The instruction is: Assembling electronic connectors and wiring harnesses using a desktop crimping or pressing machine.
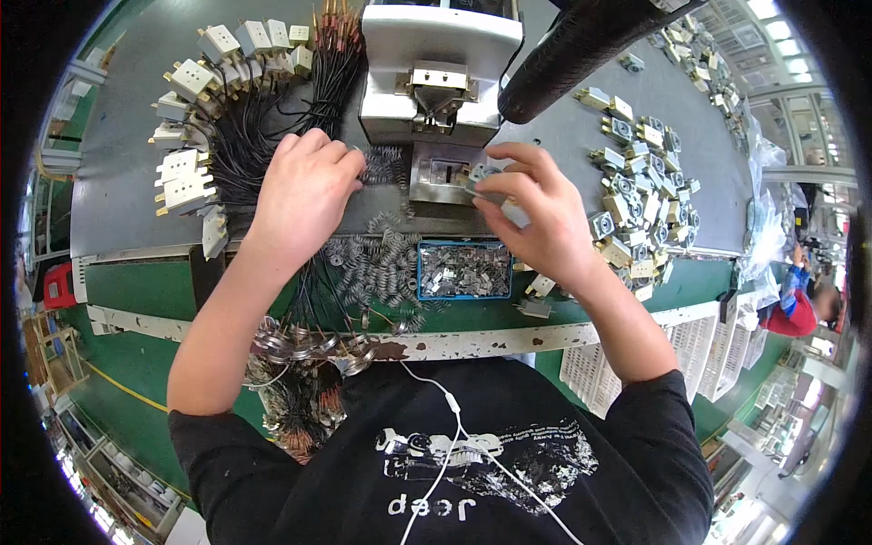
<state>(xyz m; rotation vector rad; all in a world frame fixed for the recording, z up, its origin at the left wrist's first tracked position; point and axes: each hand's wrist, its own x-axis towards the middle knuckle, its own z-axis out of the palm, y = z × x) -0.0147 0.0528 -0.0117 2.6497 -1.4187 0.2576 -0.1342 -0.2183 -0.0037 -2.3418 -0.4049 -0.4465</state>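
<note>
In the head view, the right hand (543,211) pinches a pale block-shaped part (515,214) just right of the metal fixture (440,193). The left hand (307,189), fingers curled, reaches the far springs (382,167); whether it grips one, I cannot tell. Nearer lies a blue tray (419,272); housings (627,238) heap right.

Head cam, left of a side-by-side fisheye pair. Upright, unmirrored, looking steeply down past the wearer's shirt (409,459), top of frame facing across the bench (559,123). Close range: left hand (307,186), right hand (545,216) near mid-frame; straight edges bow rimward.
</note>
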